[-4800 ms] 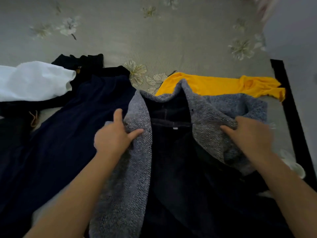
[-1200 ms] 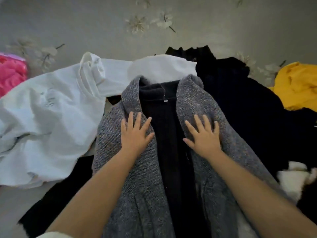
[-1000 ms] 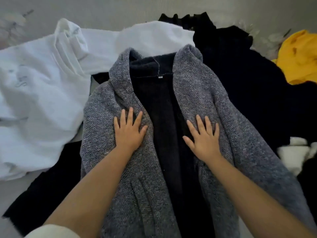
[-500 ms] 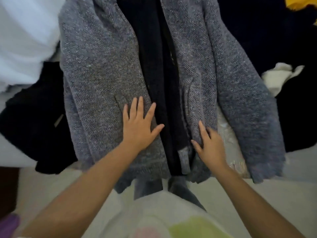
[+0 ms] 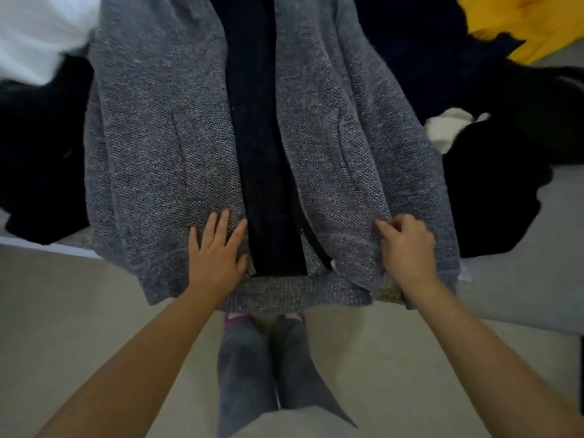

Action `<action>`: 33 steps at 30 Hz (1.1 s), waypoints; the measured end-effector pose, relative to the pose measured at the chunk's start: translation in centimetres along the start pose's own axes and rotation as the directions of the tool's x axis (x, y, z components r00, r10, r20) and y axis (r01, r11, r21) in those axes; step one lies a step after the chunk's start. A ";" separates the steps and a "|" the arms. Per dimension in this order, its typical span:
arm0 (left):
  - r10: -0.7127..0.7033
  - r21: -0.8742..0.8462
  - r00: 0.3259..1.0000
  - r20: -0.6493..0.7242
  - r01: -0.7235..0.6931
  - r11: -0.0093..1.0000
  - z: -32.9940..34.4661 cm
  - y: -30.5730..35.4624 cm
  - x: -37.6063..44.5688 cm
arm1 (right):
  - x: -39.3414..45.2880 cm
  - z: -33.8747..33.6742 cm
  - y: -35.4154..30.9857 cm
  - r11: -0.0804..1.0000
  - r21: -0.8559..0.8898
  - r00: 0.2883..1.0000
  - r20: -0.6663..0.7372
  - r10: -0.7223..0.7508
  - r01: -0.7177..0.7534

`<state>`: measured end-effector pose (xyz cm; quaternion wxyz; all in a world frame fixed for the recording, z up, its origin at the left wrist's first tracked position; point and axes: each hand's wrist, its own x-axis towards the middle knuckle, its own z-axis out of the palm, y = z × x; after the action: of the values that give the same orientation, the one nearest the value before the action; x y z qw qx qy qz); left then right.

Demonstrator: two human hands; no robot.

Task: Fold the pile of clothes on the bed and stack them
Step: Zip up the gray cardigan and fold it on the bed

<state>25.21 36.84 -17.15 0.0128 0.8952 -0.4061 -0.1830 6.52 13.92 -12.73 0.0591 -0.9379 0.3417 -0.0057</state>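
Note:
A grey knitted cardigan [image 5: 158, 137] with a dark lining lies spread face up on the bed, its hem hanging over the near edge. My left hand [image 5: 216, 252] presses flat on the left front panel near the hem, fingers straight. My right hand [image 5: 407, 248] pinches the fabric of the right front panel near the hem with curled fingers. Around the cardigan lie a white garment [image 5: 38, 30], black clothes [image 5: 41, 147], a dark navy garment [image 5: 410, 42] and a yellow garment [image 5: 521, 23].
The bed's near edge [image 5: 518, 298] runs across the view below the hem. My legs in grey trousers [image 5: 268, 368] stand on the pale floor [image 5: 79, 311] right against the bed. A small white cloth [image 5: 448, 128] pokes out among the black clothes at right.
Both hands slid down the cardigan from the collar to the hem, smoothing it. My right hand went from flat to pinching the right panel. The view tilted down to the bed's edge.

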 end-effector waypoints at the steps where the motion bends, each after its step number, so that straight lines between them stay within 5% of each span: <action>1: -0.001 0.010 1.000 -0.014 0.001 1.000 0.1 0.1 -0.1 | -0.4 0.5 -0.9 0.999 -0.044 1.000 0.020 0.024 -0.023; 5: -0.015 0.002 0.998 -0.061 0.016 1.000 1.0 0.6 -1.5 | -1.5 2.0 -7.0 0.991 0.062 0.981 0.144 -0.130 0.122; 8: -0.041 -0.021 0.999 -0.031 0.040 0.999 2.2 0.1 -3.0 | -1.8 4.2 -10.1 0.979 0.203 0.924 0.379 -0.051 -0.029; 13: -0.030 -0.109 0.992 -0.126 0.016 0.994 3.3 -1.7 -4.7 | -3.1 6.0 -13.2 0.934 0.331 0.990 -0.048 -0.129 0.138; 18: -0.028 -0.172 0.969 -0.244 -0.015 0.985 4.1 -3.6 -7.4 | -5.7 8.0 -14.6 0.938 0.252 0.964 0.053 -0.260 0.240; 21: -0.069 -0.280 0.972 -0.227 0.003 0.960 4.5 -3.5 -8.3 | -7.3 7.3 -14.6 0.863 0.498 0.987 0.163 0.011 -0.092; 24: -0.184 -0.527 0.983 0.000 0.156 0.836 3.6 -1.9 -8.3 | -8.7 7.1 -14.9 0.690 0.565 0.888 0.358 0.289 -0.452; 29: -0.200 -0.705 0.972 0.124 0.228 0.672 4.1 -0.5 -7.6 | -7.9 7.6 -16.4 0.668 0.605 0.901 0.285 0.326 -0.433; 33: -0.213 -0.695 0.967 0.143 0.251 0.673 4.1 -0.8 -6.7 | -5.8 7.4 -17.0 0.742 0.553 0.924 0.269 0.272 -0.379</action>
<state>20.37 42.81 -18.97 0.3218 0.8606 -0.1878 -0.3471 13.33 31.32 -17.93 0.3794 -0.7938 0.4749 -0.0216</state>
